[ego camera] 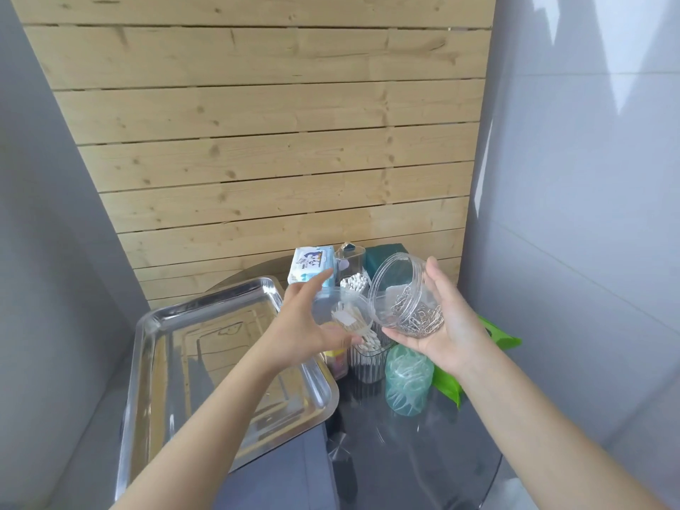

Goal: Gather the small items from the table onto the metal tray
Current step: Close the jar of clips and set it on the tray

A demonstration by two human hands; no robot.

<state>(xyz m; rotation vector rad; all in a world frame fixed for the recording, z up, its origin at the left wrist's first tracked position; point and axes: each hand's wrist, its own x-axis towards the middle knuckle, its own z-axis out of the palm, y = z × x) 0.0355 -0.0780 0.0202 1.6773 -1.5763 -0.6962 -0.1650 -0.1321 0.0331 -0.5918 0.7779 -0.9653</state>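
My right hand (452,325) holds a clear round jar of silver paper clips (408,300), tilted with its open mouth facing left and up. Just left of the jar's mouth, my left hand (309,325) grips a clear round plastic piece (344,312) that looks like the jar's lid; sticks show through it. Both hands hover over the table's back, to the right of the metal tray (165,362). The tray lies at the left with nothing in it and overhangs the table edge.
On the dark glass table (423,454) stand a ribbed clear pot of cotton swabs (368,358), a teal jar (408,380), a green packet (493,336), a yellow-pink item (336,358), a wipes pack (312,266), a swab box (355,283) and a dark green box (382,259). A wooden slat wall is behind.
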